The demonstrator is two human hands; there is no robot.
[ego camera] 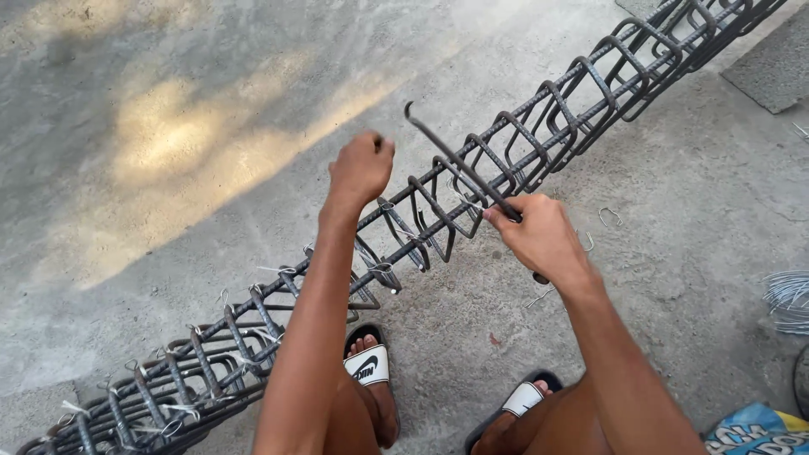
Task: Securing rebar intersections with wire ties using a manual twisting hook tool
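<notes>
Head view, looking straight down: long rebar cage (539, 143) runs diagonally from lower left to upper right across a concrete floor (168, 126), square stirrups tied along it with thin wire. Left hand (361, 168) is clenched into a fist just above the cage's far top bar, a small dark stub sticking out of the fist; cannot tell what it is. Right hand (539, 236) grips a hooked steel rod (455, 156) near its lower end, fingers wrapped around it. Rod slants up and left over the cage, hooked tip in the air between the two hands, short tail poking out below the palm. Both feet in sandals (368, 364) stand just beside the near side of the cage. Loose wire bits (608, 216) lie on the floor right of the right hand. Bundle of thin wire (788, 297) sits at the right edge, well apart.
</notes>
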